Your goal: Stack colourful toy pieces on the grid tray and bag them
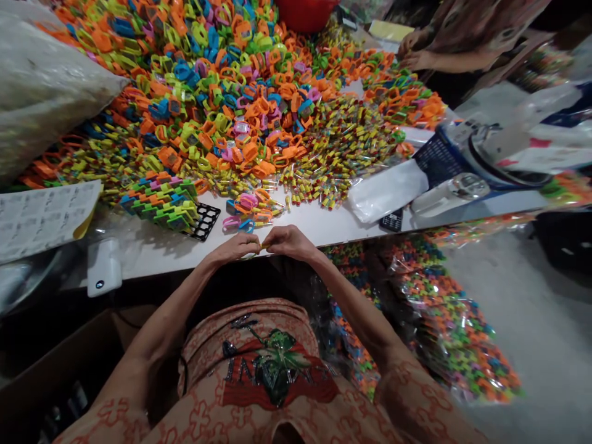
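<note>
My left hand (237, 246) and my right hand (290, 242) meet at the front edge of the white table (319, 223). The fingers of both are pinched together on a small yellow piece (263, 246), mostly hidden by the fingertips. Just beyond them lie a few loose toy watches, a pink one (231, 223), a blue one (246, 226) and orange ones. To the left, stacked rows of colourful toy watches (161, 200) sit by a black holed tray (206, 221). Small yellow-and-red wrapped pieces (324, 185) are heaped behind.
A big pile of toy watches (217, 80) covers the back. Right are plastic bags (388, 190), a black remote-like thing (391, 221) and a blue basket (439, 157). Left are a printed sheet (46, 216) and a white device (104, 265). A co-worker's hands (416, 52) are at back right.
</note>
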Motion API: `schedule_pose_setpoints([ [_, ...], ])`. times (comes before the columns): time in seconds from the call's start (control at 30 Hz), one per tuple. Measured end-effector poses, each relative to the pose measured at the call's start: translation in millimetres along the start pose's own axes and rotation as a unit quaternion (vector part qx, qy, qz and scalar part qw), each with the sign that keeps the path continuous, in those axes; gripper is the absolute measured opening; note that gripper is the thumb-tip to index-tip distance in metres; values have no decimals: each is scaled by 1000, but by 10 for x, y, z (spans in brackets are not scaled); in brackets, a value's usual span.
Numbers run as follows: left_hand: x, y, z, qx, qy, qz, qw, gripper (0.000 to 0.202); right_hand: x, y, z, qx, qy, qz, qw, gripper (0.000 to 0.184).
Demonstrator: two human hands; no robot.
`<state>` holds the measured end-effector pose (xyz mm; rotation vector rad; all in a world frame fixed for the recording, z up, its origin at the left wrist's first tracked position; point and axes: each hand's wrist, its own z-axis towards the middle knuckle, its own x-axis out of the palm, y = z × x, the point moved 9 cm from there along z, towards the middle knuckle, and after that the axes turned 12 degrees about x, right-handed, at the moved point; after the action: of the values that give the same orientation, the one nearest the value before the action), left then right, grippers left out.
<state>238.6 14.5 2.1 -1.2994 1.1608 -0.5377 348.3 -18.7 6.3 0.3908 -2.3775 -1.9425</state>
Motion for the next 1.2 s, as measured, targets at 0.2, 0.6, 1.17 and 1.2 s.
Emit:
schedule_pose_setpoints([
  [0.2, -8, -85, -40, 45, -23, 314, 948, 15, 99, 38, -71, 31, -49, -290, 955, 14],
  [0.6, -1060, -508, -699, 98, -255, 483, 832, 33, 417, -264, 502, 86, -51, -234, 967, 10],
  [1.17, -1748, 103, -862, 20, -209, 484, 850, 40, 368, 7, 1285, 62, -89, -182, 977, 14],
  [1.2, -1744, 95, -862, 21, -208, 483, 850, 40, 441, 21, 1323, 59, -71, -138, 986, 17],
])
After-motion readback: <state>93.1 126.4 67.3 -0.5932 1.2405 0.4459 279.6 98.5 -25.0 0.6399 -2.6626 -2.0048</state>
